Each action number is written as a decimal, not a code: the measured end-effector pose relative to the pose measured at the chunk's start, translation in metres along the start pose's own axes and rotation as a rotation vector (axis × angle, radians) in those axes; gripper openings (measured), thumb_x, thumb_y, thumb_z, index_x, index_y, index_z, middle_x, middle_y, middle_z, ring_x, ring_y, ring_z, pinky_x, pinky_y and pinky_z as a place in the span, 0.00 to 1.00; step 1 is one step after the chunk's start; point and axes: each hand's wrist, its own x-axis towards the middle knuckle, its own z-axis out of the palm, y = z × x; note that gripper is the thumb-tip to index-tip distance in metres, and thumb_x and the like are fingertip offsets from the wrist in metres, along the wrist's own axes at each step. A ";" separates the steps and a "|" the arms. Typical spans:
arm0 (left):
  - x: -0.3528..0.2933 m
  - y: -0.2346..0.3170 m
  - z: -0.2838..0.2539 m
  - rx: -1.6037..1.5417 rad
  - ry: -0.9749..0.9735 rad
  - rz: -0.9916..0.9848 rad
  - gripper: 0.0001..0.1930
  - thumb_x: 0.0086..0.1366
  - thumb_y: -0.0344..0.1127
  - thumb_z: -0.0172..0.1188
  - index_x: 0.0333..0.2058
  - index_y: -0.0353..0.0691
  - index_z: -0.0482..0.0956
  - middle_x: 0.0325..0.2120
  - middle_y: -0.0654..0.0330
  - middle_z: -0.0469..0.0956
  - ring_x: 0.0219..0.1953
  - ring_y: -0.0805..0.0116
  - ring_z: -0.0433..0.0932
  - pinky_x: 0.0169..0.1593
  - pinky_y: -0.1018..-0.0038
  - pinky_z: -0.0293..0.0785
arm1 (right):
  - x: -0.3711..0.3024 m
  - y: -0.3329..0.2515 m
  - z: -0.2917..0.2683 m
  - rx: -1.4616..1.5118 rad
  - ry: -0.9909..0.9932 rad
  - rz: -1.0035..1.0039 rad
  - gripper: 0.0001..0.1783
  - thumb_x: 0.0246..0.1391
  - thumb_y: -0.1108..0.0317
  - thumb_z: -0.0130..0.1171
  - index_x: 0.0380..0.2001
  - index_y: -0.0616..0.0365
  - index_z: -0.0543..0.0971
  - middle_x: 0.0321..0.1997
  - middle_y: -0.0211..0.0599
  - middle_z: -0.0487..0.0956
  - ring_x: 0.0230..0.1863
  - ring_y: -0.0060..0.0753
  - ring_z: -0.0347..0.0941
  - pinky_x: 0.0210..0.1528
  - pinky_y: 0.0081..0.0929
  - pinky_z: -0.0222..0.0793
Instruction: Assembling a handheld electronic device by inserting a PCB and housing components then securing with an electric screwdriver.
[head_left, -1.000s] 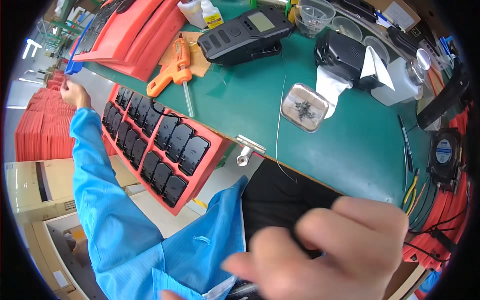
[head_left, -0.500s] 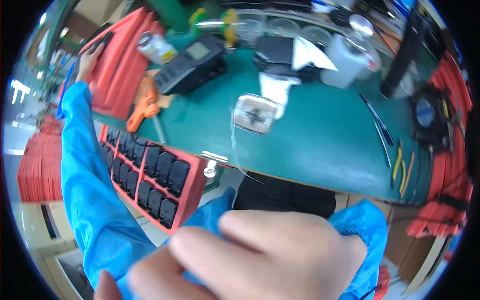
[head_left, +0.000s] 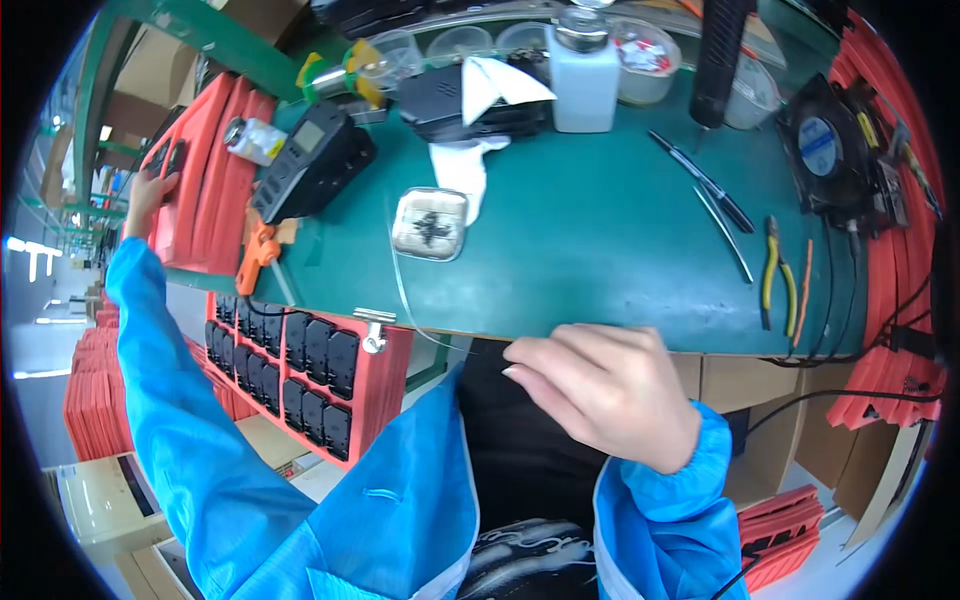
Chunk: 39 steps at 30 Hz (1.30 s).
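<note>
My left hand (head_left: pixel 148 200) is stretched out to the far left, its fingers closed on a black plastic part (head_left: pixel 176 158) at the upright red foam trays (head_left: pixel 205 185). My right hand (head_left: pixel 620 395) hangs just in front of the table's near edge with its fingers curled together; whatever they may hold is hidden. Close to its fingertips ends a thin pale wire (head_left: pixel 402 285), which runs down over the table edge. A square metal tin (head_left: pixel 430 224) with dark marks inside lies beside that wire, next to a white cloth (head_left: pixel 462 180).
Below the edge stands a red tray of black parts (head_left: pixel 320 355). An orange-handled glue gun (head_left: pixel 258 255) and a grey device with a display (head_left: pixel 312 165) are at left. A white bottle (head_left: pixel 583 85), pen (head_left: pixel 700 180), tweezers (head_left: pixel 724 234), yellow-handled pliers (head_left: pixel 770 275) and fan (head_left: pixel 825 145) stand or lie rightward.
My right hand has moved down and away from close in front of the camera to the table edge. The view has shifted; my left hand stays at the red trays.
</note>
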 end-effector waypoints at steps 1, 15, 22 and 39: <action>-0.005 -0.012 -0.027 -0.102 0.032 -0.082 0.17 0.64 0.42 0.71 0.41 0.32 0.86 0.31 0.61 0.83 0.30 0.70 0.81 0.34 0.71 0.77 | -0.006 0.005 0.004 0.107 -0.002 0.001 0.09 0.50 0.73 0.73 0.36 0.60 0.84 0.25 0.35 0.79 0.26 0.41 0.78 0.28 0.37 0.73; -0.399 0.389 0.169 -1.439 -0.382 0.307 0.63 0.56 0.22 0.73 0.78 0.50 0.33 0.58 0.44 0.73 0.61 0.44 0.76 0.63 0.51 0.76 | -0.005 0.008 -0.007 0.171 0.122 0.103 0.39 0.46 0.63 0.77 0.62 0.61 0.77 0.58 0.50 0.76 0.54 0.52 0.76 0.54 0.40 0.76; -0.422 0.414 0.204 -1.616 -0.514 -0.025 0.55 0.51 0.25 0.79 0.73 0.42 0.52 0.59 0.48 0.72 0.62 0.52 0.75 0.65 0.57 0.74 | -0.031 0.047 -0.031 -0.051 0.052 0.116 0.38 0.39 0.67 0.78 0.59 0.57 0.81 0.59 0.49 0.76 0.56 0.54 0.75 0.57 0.44 0.75; -0.406 0.401 0.210 -0.472 -0.216 0.686 0.38 0.41 0.33 0.81 0.55 0.36 0.81 0.53 0.53 0.78 0.61 0.47 0.73 0.62 0.56 0.73 | 0.109 0.115 -0.095 -0.284 0.764 0.335 0.36 0.64 0.63 0.64 0.69 0.61 0.62 0.55 0.55 0.79 0.52 0.46 0.81 0.54 0.32 0.78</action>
